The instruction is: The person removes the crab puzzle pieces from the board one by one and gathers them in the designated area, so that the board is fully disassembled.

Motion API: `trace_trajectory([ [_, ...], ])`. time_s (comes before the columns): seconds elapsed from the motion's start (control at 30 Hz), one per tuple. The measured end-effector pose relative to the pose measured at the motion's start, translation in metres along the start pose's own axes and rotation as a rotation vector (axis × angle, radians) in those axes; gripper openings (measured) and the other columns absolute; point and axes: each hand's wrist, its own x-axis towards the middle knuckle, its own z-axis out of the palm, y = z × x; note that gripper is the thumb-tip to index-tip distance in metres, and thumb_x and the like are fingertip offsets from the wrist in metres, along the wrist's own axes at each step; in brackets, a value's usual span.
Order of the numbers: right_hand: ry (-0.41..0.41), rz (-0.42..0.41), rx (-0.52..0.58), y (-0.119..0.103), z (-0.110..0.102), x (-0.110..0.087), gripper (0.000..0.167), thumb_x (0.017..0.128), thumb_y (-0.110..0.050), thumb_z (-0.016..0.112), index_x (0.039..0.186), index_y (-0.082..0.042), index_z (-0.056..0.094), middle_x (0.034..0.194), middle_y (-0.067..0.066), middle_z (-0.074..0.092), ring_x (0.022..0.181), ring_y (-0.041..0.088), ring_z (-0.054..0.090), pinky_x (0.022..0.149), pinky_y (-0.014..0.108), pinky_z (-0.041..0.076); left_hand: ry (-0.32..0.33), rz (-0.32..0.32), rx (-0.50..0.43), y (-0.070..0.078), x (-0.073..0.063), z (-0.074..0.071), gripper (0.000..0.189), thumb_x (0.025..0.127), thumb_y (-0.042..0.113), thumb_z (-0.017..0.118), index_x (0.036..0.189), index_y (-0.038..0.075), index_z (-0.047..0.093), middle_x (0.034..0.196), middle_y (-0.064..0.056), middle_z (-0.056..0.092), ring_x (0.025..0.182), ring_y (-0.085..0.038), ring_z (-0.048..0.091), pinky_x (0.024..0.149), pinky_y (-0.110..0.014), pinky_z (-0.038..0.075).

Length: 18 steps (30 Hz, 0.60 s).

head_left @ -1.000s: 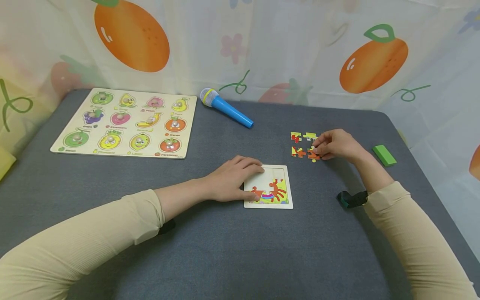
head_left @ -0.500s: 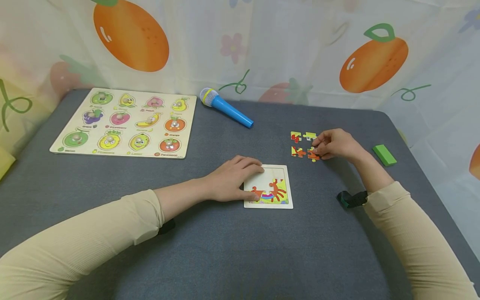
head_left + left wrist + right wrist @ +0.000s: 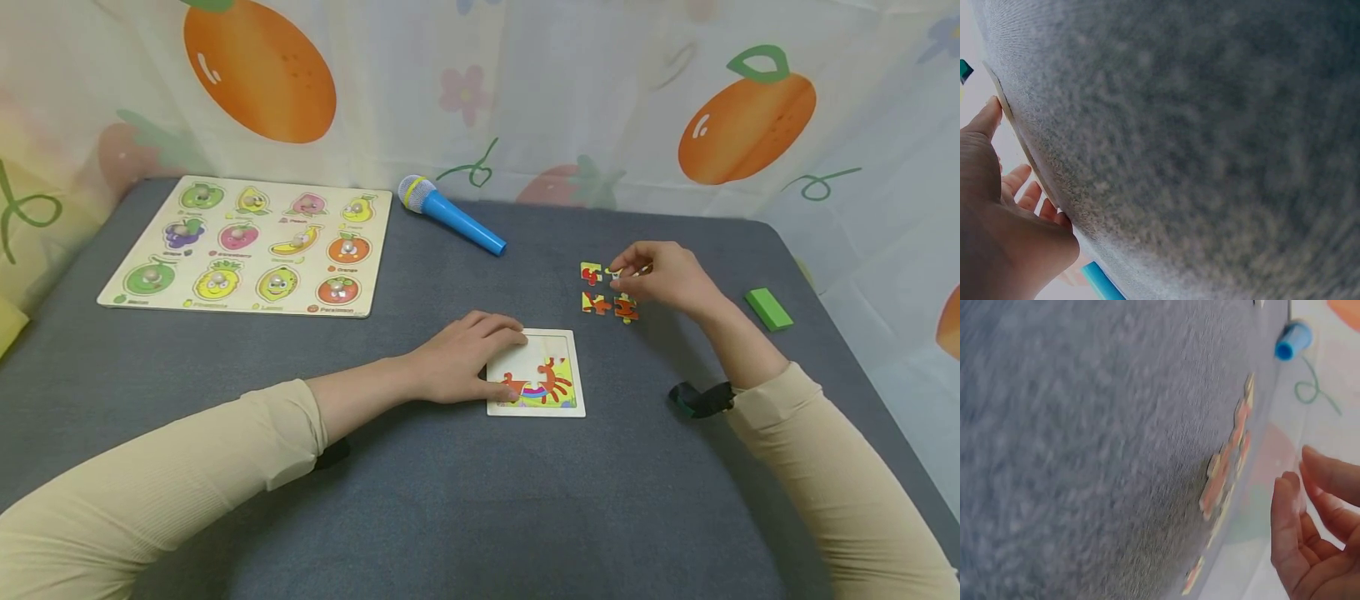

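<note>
In the head view, the left hand (image 3: 467, 358) rests on the left side of a small framed jigsaw board (image 3: 553, 340). Its thumb and fingers are spread, covering part of the picture of an orange animal and a rainbow. To the right lie loose jigsaw pieces: red-and-yellow (image 3: 591, 273), yellow-and-orange (image 3: 596, 303) and mostly orange (image 3: 626, 308). The right hand (image 3: 667, 275) hovers over another piece, which it partly hides. From the right wrist view, the right thumb and fingers (image 3: 1285, 519) are bent but apart above the table, with nothing visible between them.
A fruit peg puzzle board (image 3: 300, 275) lies at the back left, next to a blue toy microphone (image 3: 465, 225). A green block (image 3: 768, 310) sits near the right table edge. Behind the dark cloth-covered table hangs a fruit-print curtain (image 3: 555, 100).
The right hand has shifted up and slightly left, from beside the mostly orange piece to over the upper right piece. The left hand stays on the framed board.
</note>
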Motion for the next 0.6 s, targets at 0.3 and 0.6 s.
trace_trajectory([
  [0.3, -0.085, -0.123, 0.031, -0.013, 0.015, -0.003, 0.024, 0.09, -0.019, 0.071, 0.111, -0.008, 0.068, 0.1, 0.006, 0.068, 0.08, 0.016, 0.066, 0.067, 0.03, 0.052, 0.001, 0.002, 0.002, 0.0, 0.0, 0.0, 0.069, 0.089, 0.05, 0.068, 0.144, 0.016, 0.047, 0.152, -0.003, 0.042, 0.137, -0.026, 0.039, 0.114, -0.047, 0.035],
  [0.6, -0.255, -0.284, 0.052, -0.019, 0.032, -0.007, 0.023, 0.089, -0.017, 0.073, 0.11, -0.008, 0.069, 0.1, 0.009, 0.066, 0.085, 0.01, 0.061, 0.073, 0.023, 0.051, 0.0, 0.004, -0.003, 0.0, 0.0, 0.0, 0.067, 0.089, 0.049, 0.068, 0.144, 0.016, 0.048, 0.152, -0.002, 0.042, 0.137, -0.026, 0.039, 0.114, -0.047, 0.035],
])
